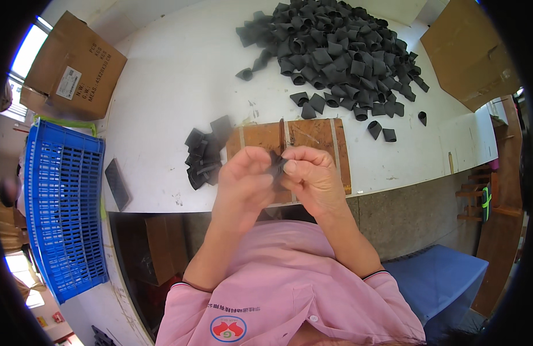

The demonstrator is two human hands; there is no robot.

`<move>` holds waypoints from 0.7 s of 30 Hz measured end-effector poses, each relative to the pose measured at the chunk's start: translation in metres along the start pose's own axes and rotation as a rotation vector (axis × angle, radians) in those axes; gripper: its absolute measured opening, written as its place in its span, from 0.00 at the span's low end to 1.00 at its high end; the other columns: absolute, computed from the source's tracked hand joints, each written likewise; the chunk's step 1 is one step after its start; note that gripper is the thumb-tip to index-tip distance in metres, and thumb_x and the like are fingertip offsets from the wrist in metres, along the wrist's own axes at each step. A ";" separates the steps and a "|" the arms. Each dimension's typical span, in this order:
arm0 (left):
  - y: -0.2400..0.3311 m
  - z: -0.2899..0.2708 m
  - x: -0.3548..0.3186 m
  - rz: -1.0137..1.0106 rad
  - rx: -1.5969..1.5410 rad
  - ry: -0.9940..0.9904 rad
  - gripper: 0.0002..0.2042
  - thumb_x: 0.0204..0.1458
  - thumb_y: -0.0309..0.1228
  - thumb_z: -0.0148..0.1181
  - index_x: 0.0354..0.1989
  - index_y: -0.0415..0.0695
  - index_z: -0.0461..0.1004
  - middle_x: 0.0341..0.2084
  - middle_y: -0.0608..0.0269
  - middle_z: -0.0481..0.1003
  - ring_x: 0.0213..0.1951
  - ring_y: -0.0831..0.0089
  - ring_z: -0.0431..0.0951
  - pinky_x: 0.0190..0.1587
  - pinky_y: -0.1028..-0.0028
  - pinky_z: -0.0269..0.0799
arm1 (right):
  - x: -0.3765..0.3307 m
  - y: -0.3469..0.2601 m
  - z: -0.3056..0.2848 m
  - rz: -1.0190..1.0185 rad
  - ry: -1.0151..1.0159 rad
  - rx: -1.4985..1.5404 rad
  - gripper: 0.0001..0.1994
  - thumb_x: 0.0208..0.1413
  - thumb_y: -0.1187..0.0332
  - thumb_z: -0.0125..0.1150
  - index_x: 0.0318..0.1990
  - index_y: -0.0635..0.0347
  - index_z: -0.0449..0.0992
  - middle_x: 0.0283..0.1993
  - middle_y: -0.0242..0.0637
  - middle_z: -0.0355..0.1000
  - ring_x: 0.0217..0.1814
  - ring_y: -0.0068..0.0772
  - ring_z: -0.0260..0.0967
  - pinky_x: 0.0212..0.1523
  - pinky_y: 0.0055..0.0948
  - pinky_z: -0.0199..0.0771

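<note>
My left hand [243, 180] and my right hand [314, 177] meet above a brown wooden board [315, 134] at the table's front edge. Both pinch one small black fabric-like tube [278, 166] between thumbs and fingertips. Most of that tube is hidden by my fingers, and the left hand is slightly blurred. Just beyond the fingertips, a dark narrow upright piece [282, 131] rises from the board. Left of the board lies a small heap of flattened black tubes [202, 154], close to my left hand.
A large pile of black tubes [341, 55] spreads over the far side of the white table [168, 81]. Cardboard boxes stand far left [76, 66] and far right [471, 52]. A dark flat phone-like slab [117, 184] lies beside a blue plastic crate [64, 210]. A blue-covered seat [436, 282] is lower right.
</note>
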State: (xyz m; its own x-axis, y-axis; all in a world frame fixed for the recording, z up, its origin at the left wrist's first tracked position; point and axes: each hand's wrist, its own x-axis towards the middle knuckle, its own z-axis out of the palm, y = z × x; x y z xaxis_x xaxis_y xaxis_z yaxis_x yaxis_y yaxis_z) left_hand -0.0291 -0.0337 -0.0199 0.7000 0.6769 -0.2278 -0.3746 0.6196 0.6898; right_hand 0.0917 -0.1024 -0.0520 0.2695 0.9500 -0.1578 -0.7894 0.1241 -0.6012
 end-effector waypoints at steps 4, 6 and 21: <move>-0.016 -0.002 0.002 0.389 0.582 0.166 0.09 0.42 0.14 0.47 0.33 0.35 0.66 0.22 0.65 0.68 0.14 0.88 0.60 0.14 0.87 0.53 | -0.009 0.005 0.006 0.145 -0.078 0.198 0.04 0.48 0.71 0.55 0.29 0.62 0.70 0.24 0.27 0.64 0.18 0.14 0.51 0.19 0.14 0.51; -0.022 -0.001 0.000 0.852 1.060 0.254 0.10 0.41 0.11 0.46 0.33 0.34 0.67 0.27 0.61 0.70 0.21 0.87 0.67 0.21 0.87 0.61 | -0.009 -0.002 0.011 0.147 -0.094 0.102 0.05 0.48 0.70 0.55 0.28 0.61 0.68 0.23 0.25 0.62 0.18 0.14 0.50 0.19 0.14 0.50; 0.027 0.001 0.034 -0.140 -0.212 -0.162 0.09 0.47 0.19 0.45 0.38 0.37 0.66 0.18 0.64 0.69 0.07 0.87 0.55 0.09 0.86 0.48 | 0.043 -0.041 0.009 0.000 -0.291 -0.465 0.10 0.55 0.65 0.49 0.25 0.59 0.67 0.16 0.21 0.57 0.16 0.10 0.49 0.16 0.13 0.48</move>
State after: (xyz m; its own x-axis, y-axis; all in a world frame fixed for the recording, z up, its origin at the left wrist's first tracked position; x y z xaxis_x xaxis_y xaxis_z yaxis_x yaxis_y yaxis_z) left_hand -0.0153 0.0056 -0.0078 0.8351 0.5174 -0.1866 -0.3741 0.7830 0.4969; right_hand 0.1306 -0.0636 -0.0266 0.0539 0.9982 0.0253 -0.4447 0.0467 -0.8945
